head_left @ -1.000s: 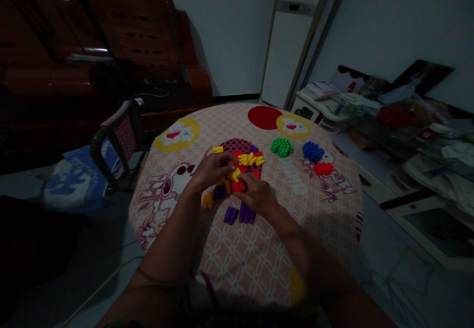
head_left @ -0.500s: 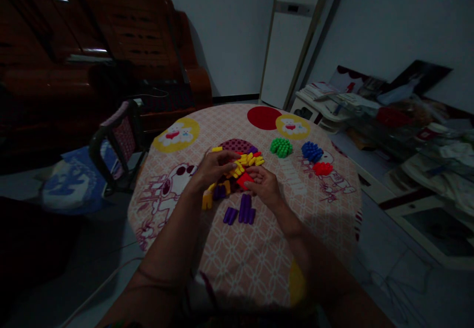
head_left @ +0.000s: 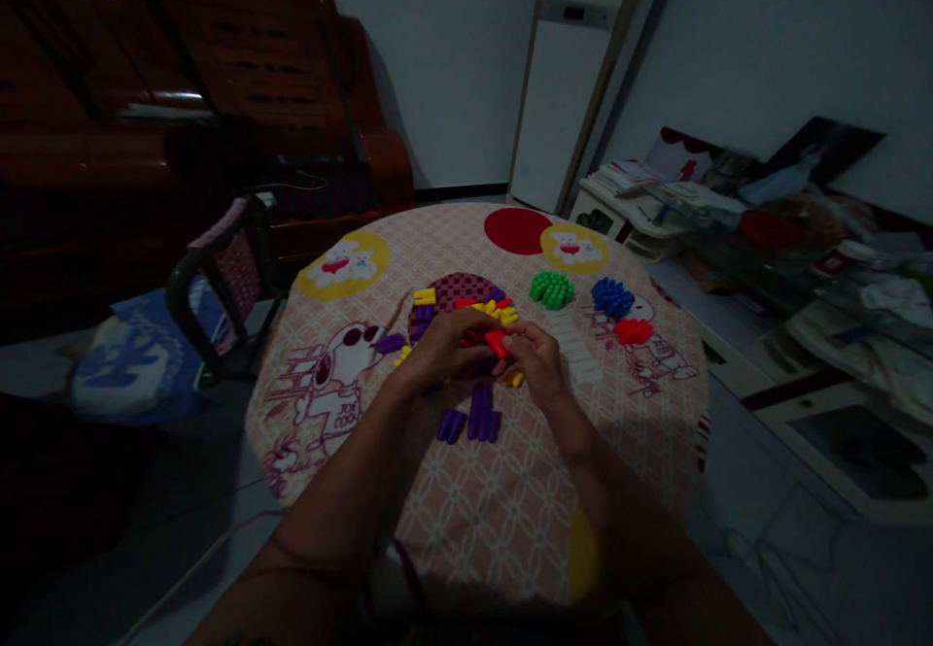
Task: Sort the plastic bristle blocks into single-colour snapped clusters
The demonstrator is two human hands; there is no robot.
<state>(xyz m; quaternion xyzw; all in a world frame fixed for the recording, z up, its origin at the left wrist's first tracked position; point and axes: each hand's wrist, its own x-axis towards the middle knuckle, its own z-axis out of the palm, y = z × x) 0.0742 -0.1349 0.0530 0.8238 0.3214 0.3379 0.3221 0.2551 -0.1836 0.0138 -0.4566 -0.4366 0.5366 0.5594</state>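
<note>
Both of my hands meet over the middle of the table. Pinched in the fingers of my right hand [head_left: 537, 357] is a red plastic block [head_left: 497, 342]. My left hand [head_left: 448, 347] is closed on the left side of this same block, its fingertips partly hidden. Yellow blocks [head_left: 496, 312] lie just beyond the hands. Nearer to me are purple blocks [head_left: 481, 413], some side by side, with a smaller purple pair [head_left: 451, 425] to their left. Another purple block [head_left: 390, 344] and a yellow block [head_left: 425, 296] lie left of and behind my left hand.
A round table with a patterned cloth [head_left: 466, 500] carries everything. Toward the right stand clusters of green [head_left: 552, 289], blue [head_left: 612, 297] and red pieces [head_left: 634, 331]. A chair [head_left: 225, 287] is at the left edge, and a cluttered cabinet [head_left: 729, 316] stands right.
My left hand has moved from the yellow blocks onto the red block. The red block has shifted slightly up and right with my right hand. More blocks left of my left hand are uncovered.
</note>
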